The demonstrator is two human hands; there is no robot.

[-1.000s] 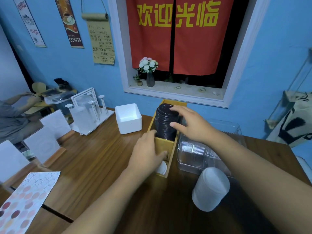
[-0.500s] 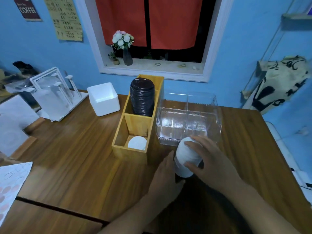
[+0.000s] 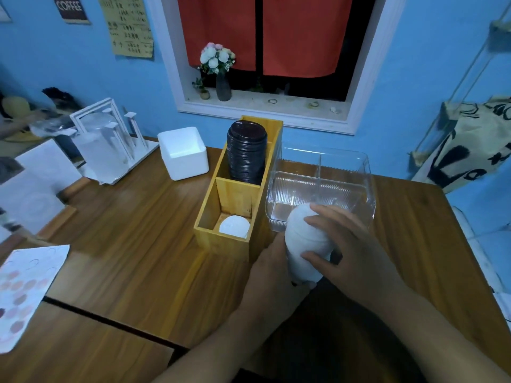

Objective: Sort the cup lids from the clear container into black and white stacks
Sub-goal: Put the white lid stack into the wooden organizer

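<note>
A tall stack of white lids (image 3: 304,244) stands on the table just in front of the clear container (image 3: 367,186). My right hand (image 3: 351,252) grips the stack from the right and top. Against its left side lies my left hand (image 3: 272,275), fingers wrapped round the lower part. A wooden two-part box (image 3: 235,244) stands to the left of the container. Its far compartment holds a tall stack of black lids (image 3: 246,156). One white lid (image 3: 234,226) lies in the near compartment. I see no lids in the clear container.
A white square box (image 3: 184,152) and a white rack with clear cups (image 3: 102,145) stand at the back left. White boards (image 3: 41,172) lean at the left edge. A dotted sheet (image 3: 25,286) lies near left. Behind is a window sill with a flower vase (image 3: 222,84).
Both hands left the wooden box and black lids and came to the white stack near me. Since half a second ago they closed more tightly round it.
</note>
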